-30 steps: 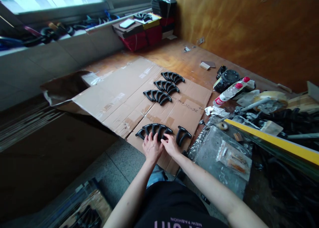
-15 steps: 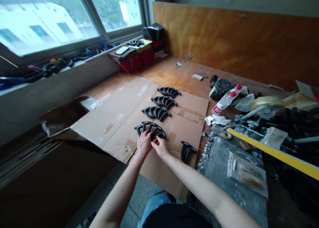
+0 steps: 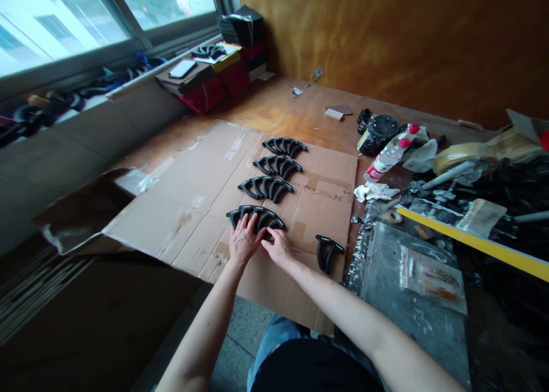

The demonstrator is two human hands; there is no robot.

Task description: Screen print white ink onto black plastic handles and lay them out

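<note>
Flattened cardboard (image 3: 206, 180) covers the wooden floor. On it lie rows of black curved plastic handles: a far row (image 3: 285, 146), a second row (image 3: 277, 166), a third row (image 3: 266, 188) and the nearest row (image 3: 254, 217). My left hand (image 3: 242, 241) rests with fingers spread on the nearest row's near edge. My right hand (image 3: 278, 247) touches the same row's right end with its fingertips, fingers curled. A separate pair of black handles (image 3: 328, 252) lies on the cardboard to the right of my right hand.
To the right are a grey stained sheet (image 3: 407, 272), a yellow bar (image 3: 472, 243), a bottle with red caps (image 3: 392, 152), a black round can (image 3: 377, 134) and a pile of black parts (image 3: 506, 192). Red boxes (image 3: 210, 89) stand by the window ledge.
Both hands pushed the nearest row of handles away from me, up beside the third row. The separate pair stayed behind, right of my right hand. The camera view shifted.
</note>
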